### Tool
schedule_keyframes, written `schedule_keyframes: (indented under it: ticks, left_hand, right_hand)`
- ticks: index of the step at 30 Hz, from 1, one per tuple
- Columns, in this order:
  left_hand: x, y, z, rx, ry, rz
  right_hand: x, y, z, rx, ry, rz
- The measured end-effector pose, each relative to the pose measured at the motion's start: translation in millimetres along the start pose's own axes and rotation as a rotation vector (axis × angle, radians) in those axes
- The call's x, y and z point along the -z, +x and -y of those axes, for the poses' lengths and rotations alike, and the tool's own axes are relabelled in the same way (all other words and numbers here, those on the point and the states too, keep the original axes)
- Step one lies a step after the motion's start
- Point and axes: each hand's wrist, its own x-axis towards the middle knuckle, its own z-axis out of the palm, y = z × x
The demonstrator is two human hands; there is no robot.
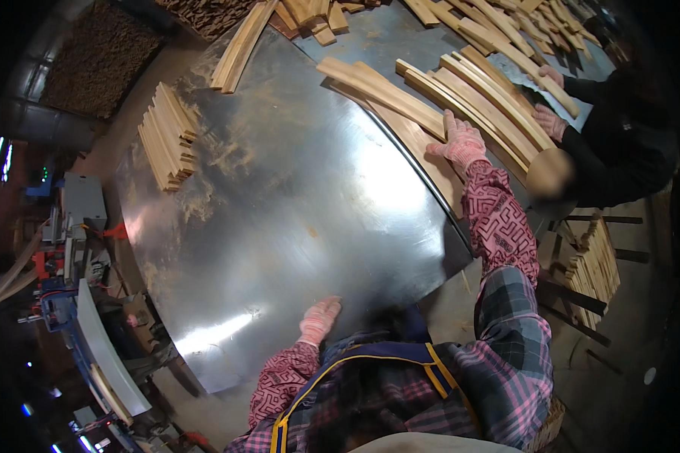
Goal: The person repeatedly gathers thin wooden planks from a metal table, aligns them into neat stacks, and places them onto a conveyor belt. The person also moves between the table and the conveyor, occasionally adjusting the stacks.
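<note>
My right hand (pixel 462 143), in a pink-and-white knit glove, reaches to the near end of a curved wooden slat (pixel 381 92). Its thumb and fingers straddle that end. Under the slat lies a wider wooden board (pixel 419 147), slanting along the seam between two metal tabletops. Beside my right hand, several curved slats (pixel 480 113) lie side by side. My left hand (pixel 321 318), gloved alike, rests near the front edge of the shiny metal table (pixel 279 226). Its fingers lie stretched out, with nothing seen in them.
At the right, a co-worker's gloved hands (pixel 551 121) are on the slats. Short stacked slats (pixel 168 140) and a slat bundle (pixel 242 47) lie on the table's left and far side. Loose wood heaps the far end. Another wood stack (pixel 593 272) stands lower right; machinery (pixel 83 208) stands left.
</note>
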Motion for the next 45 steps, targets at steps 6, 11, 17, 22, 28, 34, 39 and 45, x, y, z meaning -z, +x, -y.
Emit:
schedule_keyframes:
  ticks: [6,11,17,22,28,34,39,45]
  left_hand:
    - [-5.5,28.8,-29.5,-0.005,-0.108,0.039]
    - [8.7,68.6,-21.0,0.016,-0.132,-0.008]
    - [26.3,80.7,-18.4,-0.077,-0.129,0.049]
    - [37.8,90.5,-12.1,0.135,-0.532,0.102]
    - [44.5,124.4,-22.6,-0.071,-0.117,0.069]
    - [48.4,159.2,-95.7,-0.075,-0.235,0.093]
    - [50.8,179.6,-128.6,-0.039,-0.442,0.027]
    - [70.5,205.2,-23.9,-0.023,-0.711,0.034]
  right_hand:
    - [-5.7,2.1,44.7,-0.093,0.066,-0.008]
    - [-48.7,-28.9,51.7,-0.028,-0.012,-0.15]
    - [-19.6,17.4,16.5,0.03,0.126,-0.056]
    - [-44.9,11.2,1.2,0.163,-0.014,-0.156]
    - [-44.8,31.8,23.7,-0.016,-0.018,0.027]
    - [-40.1,-31.5,104.8,-0.131,0.035,0.172]
    - [-123.4,-76.0,155.0,-0.062,0.818,0.355]
    - [-162.2,-64.4,217.0,0.163,1.03,0.638]
